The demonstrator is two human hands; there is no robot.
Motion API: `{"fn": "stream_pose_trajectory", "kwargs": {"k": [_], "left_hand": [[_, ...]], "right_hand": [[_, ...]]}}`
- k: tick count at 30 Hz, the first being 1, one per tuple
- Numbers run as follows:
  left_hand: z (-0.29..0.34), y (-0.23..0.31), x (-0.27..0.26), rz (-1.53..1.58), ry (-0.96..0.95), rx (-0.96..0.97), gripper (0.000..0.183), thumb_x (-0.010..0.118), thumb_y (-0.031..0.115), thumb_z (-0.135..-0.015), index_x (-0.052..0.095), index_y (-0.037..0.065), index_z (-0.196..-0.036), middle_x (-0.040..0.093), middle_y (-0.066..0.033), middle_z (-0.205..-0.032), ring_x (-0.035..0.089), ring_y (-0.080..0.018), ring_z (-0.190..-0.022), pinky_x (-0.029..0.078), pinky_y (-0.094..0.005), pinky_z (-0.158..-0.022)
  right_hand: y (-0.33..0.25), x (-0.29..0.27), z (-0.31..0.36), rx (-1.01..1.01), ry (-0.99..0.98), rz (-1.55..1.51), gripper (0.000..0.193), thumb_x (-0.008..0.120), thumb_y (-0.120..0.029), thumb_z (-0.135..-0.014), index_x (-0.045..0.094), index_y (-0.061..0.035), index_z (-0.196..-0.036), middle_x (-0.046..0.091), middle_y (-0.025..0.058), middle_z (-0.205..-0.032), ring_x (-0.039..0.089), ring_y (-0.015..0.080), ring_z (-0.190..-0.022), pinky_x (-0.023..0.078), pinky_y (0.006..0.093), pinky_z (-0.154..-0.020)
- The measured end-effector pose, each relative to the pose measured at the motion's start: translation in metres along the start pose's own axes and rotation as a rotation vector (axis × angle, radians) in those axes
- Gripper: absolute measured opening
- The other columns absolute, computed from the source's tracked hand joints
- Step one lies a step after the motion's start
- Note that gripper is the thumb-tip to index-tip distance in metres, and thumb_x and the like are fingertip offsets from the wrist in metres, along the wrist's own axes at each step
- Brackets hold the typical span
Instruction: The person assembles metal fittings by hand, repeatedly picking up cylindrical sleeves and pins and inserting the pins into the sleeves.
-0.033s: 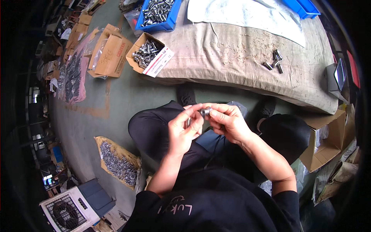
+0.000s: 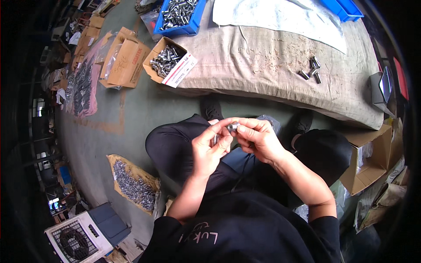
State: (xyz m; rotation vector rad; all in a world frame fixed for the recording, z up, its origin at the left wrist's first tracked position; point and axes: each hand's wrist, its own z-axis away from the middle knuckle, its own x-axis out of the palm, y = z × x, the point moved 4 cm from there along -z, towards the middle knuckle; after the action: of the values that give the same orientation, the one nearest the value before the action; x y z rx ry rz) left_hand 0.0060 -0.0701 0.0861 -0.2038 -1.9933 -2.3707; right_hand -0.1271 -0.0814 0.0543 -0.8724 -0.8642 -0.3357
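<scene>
Over my lap, my right hand [image 2: 263,142] pinches a short metal sleeve [image 2: 232,127] between thumb and fingers, its hollow end facing me. My left hand [image 2: 205,153] is beside it on the left, its forefinger reaching across to the sleeve. Within the curled left fingers, a second small metal piece [image 2: 215,140] shows partly; its full shape is hidden. Ahead to the right, several loose metal sleeves [image 2: 314,64] lie on the cloth-covered table [image 2: 272,74].
A cardboard box [image 2: 150,70] and a blue bin [image 2: 191,30], both full of metal parts, stand at the far left. A yellowish sack [image 2: 113,184] of small metal pieces lies on the floor at left, near a fan unit [image 2: 103,232]. An opened carton [image 2: 372,175] is at right.
My left thumb and fingers have shifted very slightly beside the sleeve. Otherwise the scene looks the same.
</scene>
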Motion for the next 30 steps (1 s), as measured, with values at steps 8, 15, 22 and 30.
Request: {"fn": "stream_pose_trajectory", "kwargs": {"k": [8, 15, 22, 30], "left_hand": [[-0.009, 0.021, 0.004, -0.706, 0.137, 0.432, 0.019, 0.067, 0.000, -0.073, 0.064, 0.001, -0.092, 0.055, -0.0040, -0.074, 0.050, -0.0097, -0.059, 0.041, -0.0218, -0.051], [-0.020, 0.037, 0.014, -0.935, 0.059, 0.505, 0.027, 0.068, -0.005, -0.067, 0.062, 0.002, -0.092, 0.052, -0.0046, -0.070, 0.053, -0.0127, -0.060, 0.044, -0.0251, -0.052], [-0.041, 0.018, -0.023, 0.402, 0.066, -0.282, 0.023, 0.050, 0.020, -0.091, 0.053, 0.000, -0.103, 0.050, -0.0034, -0.073, 0.051, -0.0101, -0.060, 0.036, -0.0181, -0.043], [-0.071, -0.009, -0.026, 0.797, 0.025, -0.708, 0.021, 0.045, 0.006, -0.088, 0.051, 0.001, -0.107, 0.054, -0.0139, -0.090, 0.051, -0.0157, -0.078, 0.039, -0.0241, -0.058]], "right_hand": [[-0.002, 0.003, -0.003, -0.143, 0.098, 0.273, 0.028, 0.057, -0.016, -0.088, 0.057, -0.0014, -0.111, 0.049, -0.0035, -0.067, 0.036, 0.0032, -0.051, 0.029, 0.0183, -0.043], [-0.019, -0.001, -0.005, -0.258, 0.134, 0.472, 0.022, 0.062, -0.014, -0.084, 0.061, 0.0004, -0.101, 0.059, -0.0007, -0.074, 0.045, 0.0021, -0.057, 0.036, 0.0170, -0.047], [-0.022, -0.012, -0.019, -0.164, 0.151, -0.054, 0.017, 0.060, -0.010, -0.084, 0.062, -0.0008, -0.099, 0.056, 0.0011, -0.067, 0.044, 0.0060, -0.051, 0.034, 0.0193, -0.043], [-0.028, -0.020, -0.030, -0.150, 0.167, -0.141, 0.020, 0.058, -0.007, -0.085, 0.059, 0.0013, -0.103, 0.060, 0.0077, -0.083, 0.045, 0.0071, -0.055, 0.037, 0.0198, -0.043]]}}
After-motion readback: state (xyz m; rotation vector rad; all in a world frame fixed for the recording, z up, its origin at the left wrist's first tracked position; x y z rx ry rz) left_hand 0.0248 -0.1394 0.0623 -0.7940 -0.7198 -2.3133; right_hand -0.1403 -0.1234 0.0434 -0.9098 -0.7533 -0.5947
